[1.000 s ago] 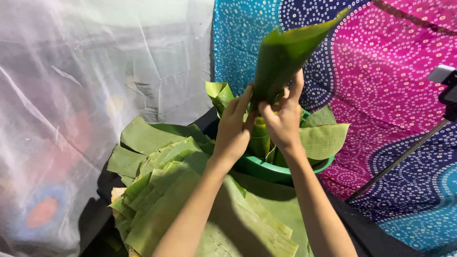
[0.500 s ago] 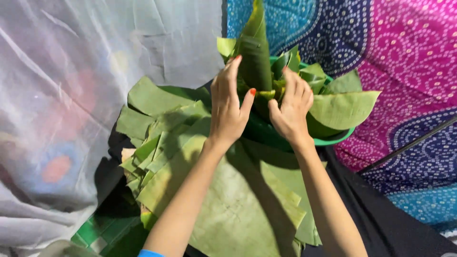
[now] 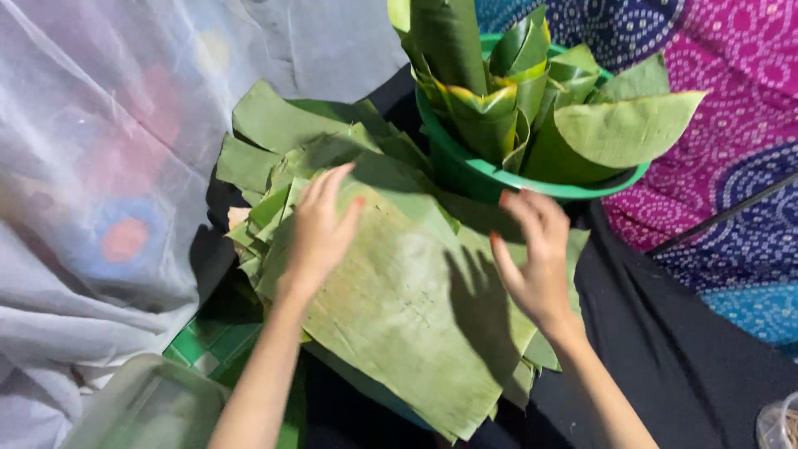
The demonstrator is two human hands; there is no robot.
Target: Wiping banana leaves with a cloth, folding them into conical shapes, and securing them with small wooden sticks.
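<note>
Currently left hand (image 3: 320, 229) lies open, flat on the stack of cut green banana leaves (image 3: 391, 308); right hand (image 3: 536, 258) hovers open, empty. Rolled leaf cones (image 3: 490, 108) already fill the far green plastic tub (image 3: 532, 179); many flat leaves remain.

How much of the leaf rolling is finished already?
Done: several rolled green banana-leaf cones stand in the round green plastic tub. In hand: the left hand lies flat on the top sheet of the stack of flat green leaf pieces, the right hand open just above it. Left: that thick stack remains unrolled.
</note>
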